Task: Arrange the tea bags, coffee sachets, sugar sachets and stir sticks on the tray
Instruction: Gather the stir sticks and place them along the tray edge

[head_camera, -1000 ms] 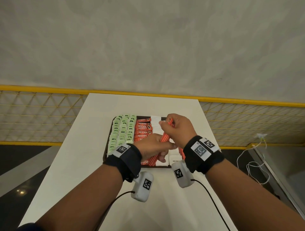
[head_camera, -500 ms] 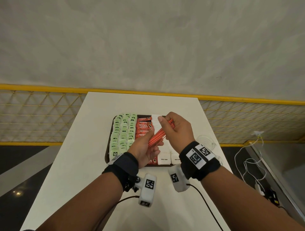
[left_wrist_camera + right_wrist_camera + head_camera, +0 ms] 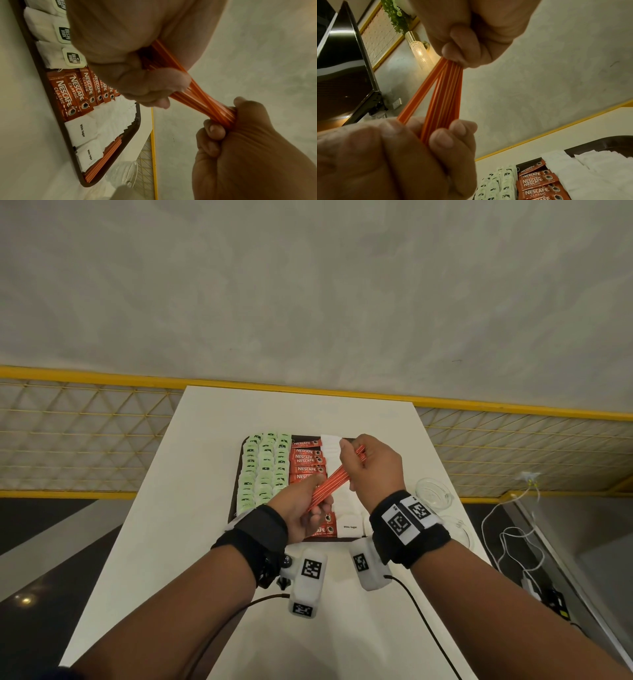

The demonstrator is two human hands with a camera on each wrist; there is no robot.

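The white surface (image 3: 191, 508) carries a dark tray (image 3: 238, 491) near its middle, with bare room on the left and near sides. Filling the tray left to right: green tea bags (image 3: 263, 470), red coffee sachets (image 3: 308, 460), white sugar sachets (image 3: 349, 527), and stir sticks (image 3: 104, 159) along its right edge. Clear glass jars (image 3: 433, 493) stand right of the tray, close to the surface's edge. Above the tray, both hands clamp one orange bundle of stir sticks (image 3: 337, 481): the left hand (image 3: 305, 511) grips its near end, the right hand (image 3: 373, 467) pinches its far end.
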